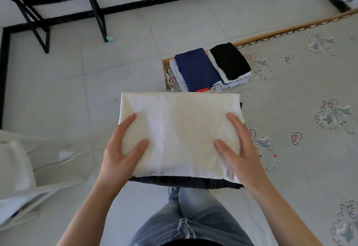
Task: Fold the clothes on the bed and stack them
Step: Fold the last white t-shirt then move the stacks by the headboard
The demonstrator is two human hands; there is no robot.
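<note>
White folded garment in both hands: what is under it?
Under the white garment a dark folded garment shows along the near edge and right side. How many layers it has, and the fingers beneath, are covered.

Bed (302, 98): open sheet right of held white folded garment (180, 129). Far corner taken by navy stack (195, 69) and black-topped stack (229, 62), touching. Floor (96, 62) left open; black frame legs (96, 7) far left; white furniture (17, 168) near left.

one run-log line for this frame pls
phase: carrying | left hand: grips white folded garment | right hand: grips same | dark garment: beneath | stacks: bed corner
</note>
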